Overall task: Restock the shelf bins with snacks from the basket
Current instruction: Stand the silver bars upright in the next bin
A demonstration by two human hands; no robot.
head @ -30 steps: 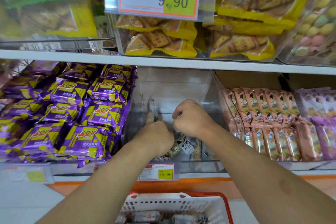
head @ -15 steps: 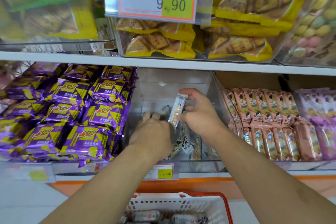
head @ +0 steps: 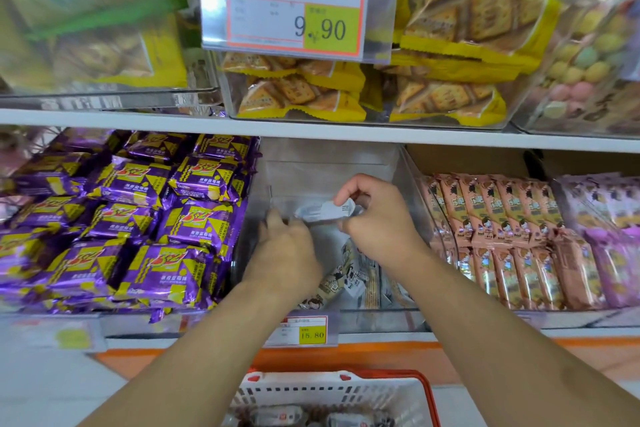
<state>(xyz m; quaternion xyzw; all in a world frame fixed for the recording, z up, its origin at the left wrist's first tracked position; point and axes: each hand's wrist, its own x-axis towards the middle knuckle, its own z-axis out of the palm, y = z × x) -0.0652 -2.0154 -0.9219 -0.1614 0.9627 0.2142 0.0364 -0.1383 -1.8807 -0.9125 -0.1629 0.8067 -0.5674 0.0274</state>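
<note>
**Clear plastic bin, both hands inside, one snack held**

Clear plastic bin (head: 410,184) on the lower shelf, middle slot, between the purple snack packs (head: 131,218) on its left and the pink snack packs (head: 502,236) on its right. Both forearms reach in over its front edge.

Right hand (head: 377,218): fingers curled, thumb and fingertips pinching a white-wrapped snack (head: 325,211). Snack lies roughly level, raised above the bin floor, its free end pointing toward the left hand.

Left hand (head: 284,250): back of hand to camera, fingers reaching forward and down into the bin, just beside the snack's left end. Can't tell whether it touches the snack or holds anything; fingertips are blurred and mostly hidden.

A few more snacks of the same kind (head: 349,279) lie at the bin's front, below and between the wrists, tilted at mixed angles. Rest of the bin interior looks bare back to the rear wall.

Basket (head: 332,392): white mesh walls, red rim, at the bottom edge of the view, directly below the bin. Several wrapped snacks (head: 277,416) visible inside, partly cut off.

Price tag (head: 304,331) reading 15.80 on the shelf rail under the bin. Larger tag (head: 298,7) reading 9.90 hangs from the upper shelf, in front of yellow cracker bags (head: 298,97) in another clear bin
</note>
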